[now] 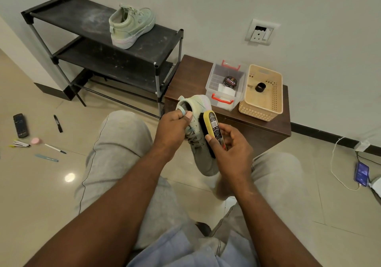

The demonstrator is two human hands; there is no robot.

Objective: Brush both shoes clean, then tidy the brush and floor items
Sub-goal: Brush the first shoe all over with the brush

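One pale green shoe [201, 143] at centre, toe down, yellow-backed brush [212, 130] against it; its mate [132, 26] sits upper left on the rack, floor items [37, 141] scattered left.

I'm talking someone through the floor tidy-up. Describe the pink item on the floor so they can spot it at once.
Start at the black shoe rack against the wall, then drop to the tiled floor in front of it, on the person's left. Among the scattered items there, between the dark phone-like handset and the white pen, lies the pink item: the only small, round, pink thing.
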